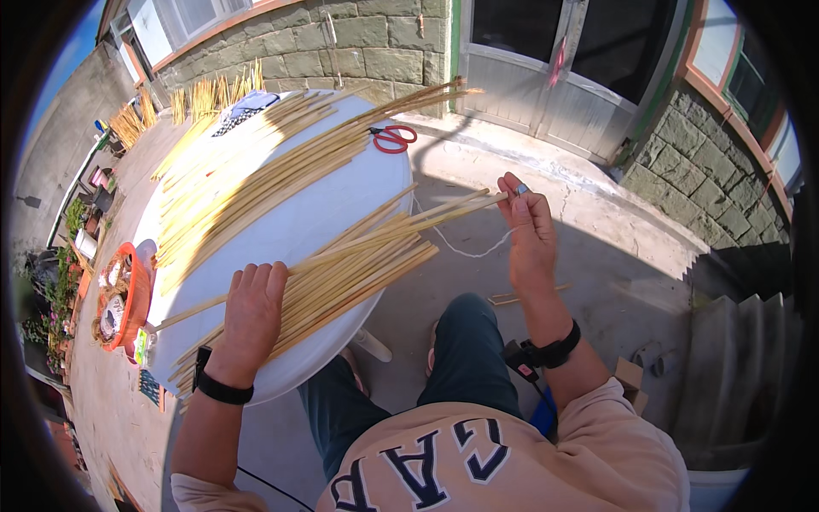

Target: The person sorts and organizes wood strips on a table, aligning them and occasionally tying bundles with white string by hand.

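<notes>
My left hand (254, 313) is closed around some pale dry stalks at the near side of a round white table (281, 198). Under and beside it lies a loose row of stalks (358, 291). Off the table's right edge, my right hand (528, 221) pinches the end of a stalk (457, 211) between thumb and fingers; a thin white string (473, 255) hangs in a curve from that hand towards the table. Farther back lies a larger row of stalks (256, 192), with red-handled scissors (393, 139) beside their right end.
An orange basin (131, 297) holding things stands at the table's left edge. Folded cloth (253, 105) lies at the table's far end. Stalk bundles (217, 96) lean on the stone wall. Bits of stalk (512, 299) and a cardboard box (629, 384) are on the ground at right.
</notes>
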Available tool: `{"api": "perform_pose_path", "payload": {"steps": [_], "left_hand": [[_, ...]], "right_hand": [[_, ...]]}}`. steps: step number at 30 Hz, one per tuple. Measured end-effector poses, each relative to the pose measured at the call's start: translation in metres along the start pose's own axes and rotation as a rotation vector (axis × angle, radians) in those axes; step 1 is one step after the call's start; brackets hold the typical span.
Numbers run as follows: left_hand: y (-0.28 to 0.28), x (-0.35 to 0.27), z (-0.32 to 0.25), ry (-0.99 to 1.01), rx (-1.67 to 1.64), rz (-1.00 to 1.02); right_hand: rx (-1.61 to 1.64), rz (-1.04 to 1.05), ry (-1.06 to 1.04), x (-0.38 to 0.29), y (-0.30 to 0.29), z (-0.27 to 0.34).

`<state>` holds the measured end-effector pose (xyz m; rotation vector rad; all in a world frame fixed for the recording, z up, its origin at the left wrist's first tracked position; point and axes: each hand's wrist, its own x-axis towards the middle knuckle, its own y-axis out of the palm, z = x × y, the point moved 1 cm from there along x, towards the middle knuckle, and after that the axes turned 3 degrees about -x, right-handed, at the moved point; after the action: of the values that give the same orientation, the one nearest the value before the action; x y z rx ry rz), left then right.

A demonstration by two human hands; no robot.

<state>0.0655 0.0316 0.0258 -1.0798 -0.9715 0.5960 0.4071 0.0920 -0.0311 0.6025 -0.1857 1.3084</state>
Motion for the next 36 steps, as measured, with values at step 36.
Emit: {"api": "perform_pose_path", "payload": {"steps": [36], "left_hand": [[-0.004, -0.024, -0.028, 0.097, -0.023, -0.229]], "right_hand": [[0.486, -0.088, 0.583, -0.027, 0.018, 0.017]]}}
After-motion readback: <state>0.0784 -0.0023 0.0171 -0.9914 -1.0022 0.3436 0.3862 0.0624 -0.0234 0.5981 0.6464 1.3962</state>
